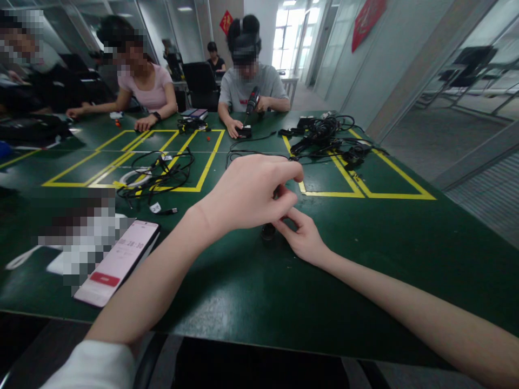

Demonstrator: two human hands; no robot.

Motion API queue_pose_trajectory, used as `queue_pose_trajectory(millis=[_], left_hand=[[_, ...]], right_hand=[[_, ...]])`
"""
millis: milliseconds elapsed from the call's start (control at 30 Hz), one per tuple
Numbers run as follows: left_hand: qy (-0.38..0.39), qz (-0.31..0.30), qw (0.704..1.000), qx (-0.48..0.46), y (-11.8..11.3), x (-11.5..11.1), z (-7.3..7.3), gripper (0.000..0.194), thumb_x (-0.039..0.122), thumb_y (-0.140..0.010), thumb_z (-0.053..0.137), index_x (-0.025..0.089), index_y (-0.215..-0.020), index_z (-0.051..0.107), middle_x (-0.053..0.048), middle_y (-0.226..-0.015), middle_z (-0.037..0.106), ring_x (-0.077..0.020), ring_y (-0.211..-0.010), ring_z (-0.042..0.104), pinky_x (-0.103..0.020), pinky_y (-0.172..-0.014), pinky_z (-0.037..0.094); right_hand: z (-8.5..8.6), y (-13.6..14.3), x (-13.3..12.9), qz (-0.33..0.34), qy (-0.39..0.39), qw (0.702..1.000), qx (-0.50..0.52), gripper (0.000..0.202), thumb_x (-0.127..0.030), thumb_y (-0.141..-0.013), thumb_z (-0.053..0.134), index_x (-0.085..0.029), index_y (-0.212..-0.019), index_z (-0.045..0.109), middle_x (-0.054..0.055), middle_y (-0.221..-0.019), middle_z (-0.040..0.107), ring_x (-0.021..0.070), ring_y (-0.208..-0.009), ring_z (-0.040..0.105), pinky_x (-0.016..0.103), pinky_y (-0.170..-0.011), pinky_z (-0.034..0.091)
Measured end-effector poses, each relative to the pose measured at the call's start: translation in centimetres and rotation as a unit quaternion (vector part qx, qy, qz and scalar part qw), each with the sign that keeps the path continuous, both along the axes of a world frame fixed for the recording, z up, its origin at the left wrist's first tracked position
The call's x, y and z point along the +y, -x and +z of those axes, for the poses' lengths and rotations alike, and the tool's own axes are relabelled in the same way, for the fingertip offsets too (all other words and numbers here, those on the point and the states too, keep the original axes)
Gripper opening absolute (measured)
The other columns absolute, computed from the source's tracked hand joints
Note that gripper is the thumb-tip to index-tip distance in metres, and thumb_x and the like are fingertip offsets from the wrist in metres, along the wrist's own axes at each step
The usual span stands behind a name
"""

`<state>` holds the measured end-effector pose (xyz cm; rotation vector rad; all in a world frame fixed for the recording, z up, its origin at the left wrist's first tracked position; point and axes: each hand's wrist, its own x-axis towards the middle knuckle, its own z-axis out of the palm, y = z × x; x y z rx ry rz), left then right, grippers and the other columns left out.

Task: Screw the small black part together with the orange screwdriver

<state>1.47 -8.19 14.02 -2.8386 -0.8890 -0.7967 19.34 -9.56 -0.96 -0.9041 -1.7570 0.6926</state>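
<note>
My left hand [255,189] is above the middle of the green table, its fingers curled in; a bit of something dark shows between them, too hidden to name. Just below and to the right, my right hand [306,240] pinches with thumb and forefinger close to the left fingertips. What the pinch holds is covered. Under both hands a small dark round piece [267,232] shows in part, at the right fingertips. Thin black cables [253,152] run on the table just beyond my left hand.
A phone [121,262] lies at the left, before a cable coil [162,173] with a white tag. Yellow tape [332,194] marks rectangles on the green table [389,243]. A black cable heap [324,135] lies back right. Across, a person [255,81] holds a power drill [253,100].
</note>
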Motion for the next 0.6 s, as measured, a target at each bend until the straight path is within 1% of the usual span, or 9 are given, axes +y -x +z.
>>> queue_pose_trajectory(millis=[200, 400, 600], left_hand=[[0.003, -0.002, 1.0, -0.003, 0.05, -0.03, 0.02, 0.034, 0.018, -0.084, 0.051, 0.018, -0.105, 0.078, -0.006, -0.089, 0.078, -0.0202, -0.082, 0.072, -0.031, -0.077, 0.055], [0.001, -0.002, 1.0, 0.0, 0.11, -0.08, 0.03, 0.033, 0.018, -0.085, 0.051, 0.018, -0.105, 0.077, -0.006, -0.089, 0.078, -0.0201, -0.081, 0.072, -0.031, -0.076, 0.054], [-0.004, -0.004, 1.0, 0.007, 0.23, -0.25, 0.13, 0.037, 0.017, -0.083, 0.051, 0.018, -0.109, 0.077, -0.006, -0.093, 0.078, -0.0203, -0.083, 0.072, -0.031, -0.076, 0.054]], right_hand=[[0.15, 0.14, -0.13, 0.004, 0.004, 1.0, -0.012, 0.013, -0.035, -0.099, 0.064, -0.023, -0.094, 0.066, 0.003, -0.088, 0.073, 0.0215, -0.081, 0.069, 0.036, -0.077, 0.06], [-0.37, -0.06, 0.18, 0.008, 0.019, 1.0, 0.004, 0.017, -0.039, -0.1, 0.064, -0.023, -0.096, 0.068, 0.004, -0.09, 0.076, 0.0215, -0.083, 0.071, 0.036, -0.08, 0.061], [-0.38, -0.22, 0.15, 0.027, 0.014, 1.0, 0.004, 0.011, -0.031, -0.097, 0.066, -0.023, -0.1, 0.072, 0.004, -0.096, 0.08, 0.0216, -0.083, 0.074, 0.036, -0.081, 0.062]])
